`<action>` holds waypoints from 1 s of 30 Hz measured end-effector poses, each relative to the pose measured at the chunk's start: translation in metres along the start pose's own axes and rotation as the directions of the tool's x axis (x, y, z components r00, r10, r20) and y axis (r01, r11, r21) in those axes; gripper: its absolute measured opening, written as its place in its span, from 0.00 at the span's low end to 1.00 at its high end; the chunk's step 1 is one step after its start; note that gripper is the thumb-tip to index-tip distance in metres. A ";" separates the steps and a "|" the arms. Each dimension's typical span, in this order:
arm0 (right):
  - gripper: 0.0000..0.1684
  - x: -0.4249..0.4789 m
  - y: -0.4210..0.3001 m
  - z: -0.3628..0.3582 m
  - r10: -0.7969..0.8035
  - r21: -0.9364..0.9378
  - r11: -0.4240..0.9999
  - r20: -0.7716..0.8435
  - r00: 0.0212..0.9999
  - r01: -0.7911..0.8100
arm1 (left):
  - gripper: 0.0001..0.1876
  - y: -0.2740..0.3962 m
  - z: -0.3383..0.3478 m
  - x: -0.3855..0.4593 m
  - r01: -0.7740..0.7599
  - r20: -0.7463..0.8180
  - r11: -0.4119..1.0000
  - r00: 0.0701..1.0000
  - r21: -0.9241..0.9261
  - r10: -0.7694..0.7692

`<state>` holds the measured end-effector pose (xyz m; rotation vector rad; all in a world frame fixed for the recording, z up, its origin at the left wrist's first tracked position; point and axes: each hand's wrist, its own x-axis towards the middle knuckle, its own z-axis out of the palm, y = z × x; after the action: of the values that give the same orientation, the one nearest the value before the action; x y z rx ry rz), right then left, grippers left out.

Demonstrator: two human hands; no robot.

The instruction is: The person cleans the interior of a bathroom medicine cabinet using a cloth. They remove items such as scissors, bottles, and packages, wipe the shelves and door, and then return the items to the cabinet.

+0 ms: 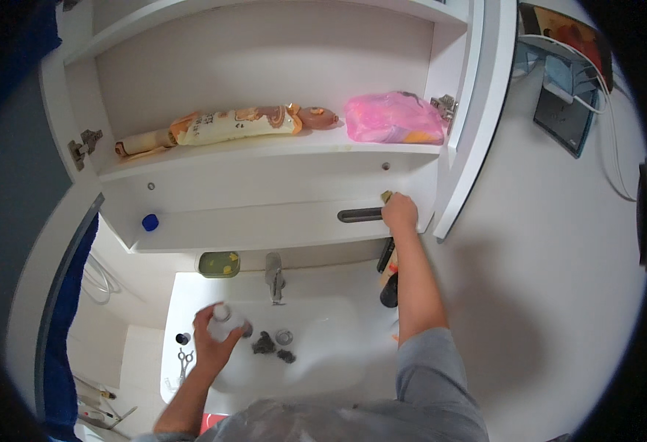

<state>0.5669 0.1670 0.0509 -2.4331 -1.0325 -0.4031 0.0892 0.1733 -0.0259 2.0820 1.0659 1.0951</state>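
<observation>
My left hand (213, 337) grips a clear bottle with a white cap (222, 312) above the left side of a white washbasin (334, 331). On the bottom shelf of an open wall cabinet (257, 221), at its right end, is my right hand (401, 212), fingers curled. A dark long slotted object (359, 215) runs up to this hand, which hides its right end. Just past the fingers a small yellow-green piece (386, 196) shows; whether either thing is held cannot be told. Dark clumps of hair (264, 343) lie in the basin beside the drain (284, 337).
A chrome faucet (274, 276) stands behind the basin, beside a green soap box (218, 264). Scissors (184, 362) and a dark cap (182, 338) lie on its left rim. Above are a long wrapped package (235, 124), a pink bag (392, 119) and a blue cap (150, 222). Mirrored doors flank the cabinet.
</observation>
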 end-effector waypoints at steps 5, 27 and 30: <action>0.10 -0.015 -0.071 0.036 -0.177 0.055 0.983 0.043 0.983 0.175 | 0.31 -0.056 -0.023 -0.067 0.183 -0.223 0.960 0.947 -0.211 -0.230; 0.09 -0.037 0.010 -0.019 0.041 -0.056 0.998 0.088 0.995 -0.036 | 0.29 -0.058 -0.032 -0.072 0.176 -0.208 0.963 0.953 -0.205 -0.218; 0.10 -0.075 -0.002 -0.022 0.007 0.088 0.996 -0.017 1.000 -0.005 | 0.29 -0.072 -0.034 -0.075 0.189 -0.232 0.946 0.939 -0.265 -0.253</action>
<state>0.5131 0.1115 0.0375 -2.3501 -1.0135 -0.3687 0.0062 0.1524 -0.0932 1.6147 1.1960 1.3366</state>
